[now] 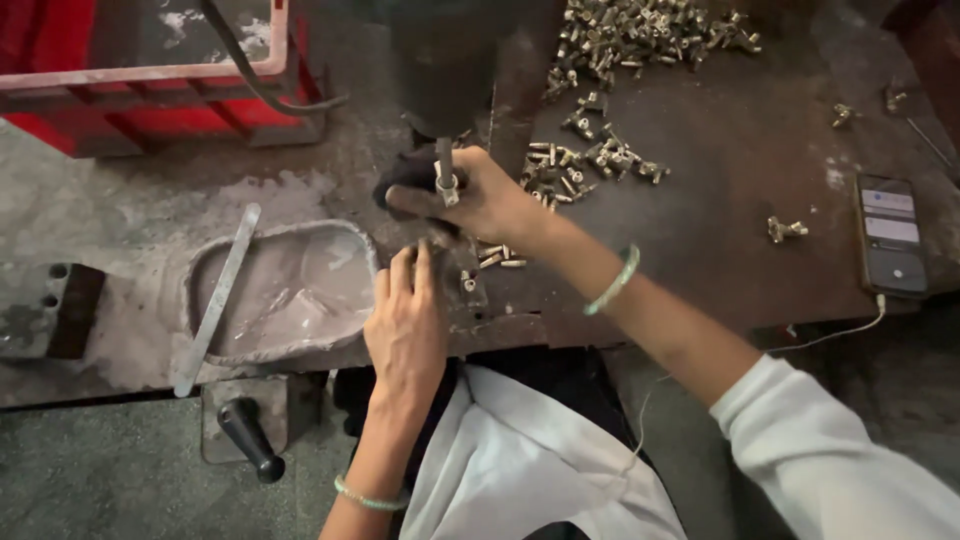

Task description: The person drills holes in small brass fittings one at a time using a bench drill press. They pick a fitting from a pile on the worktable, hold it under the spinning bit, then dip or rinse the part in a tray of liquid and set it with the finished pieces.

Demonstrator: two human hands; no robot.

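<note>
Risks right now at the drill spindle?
1. Right hand sits right at the spindle tip; fingers could get nicked or pinched.
2. Left hand fingertips rest just below it, also exposed.
3. Phone cable trails off the bench edge toward the person; a snag might drag the phone off.

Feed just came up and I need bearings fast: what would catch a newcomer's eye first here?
At centre, the right hand is closed around a small metal spindle tip under the dark drill head, while the left hand touches the work spot just below. Behind them, a heap of small brass fittings spills across the dark worn bench. A red plastic crate sits top left.
</note>
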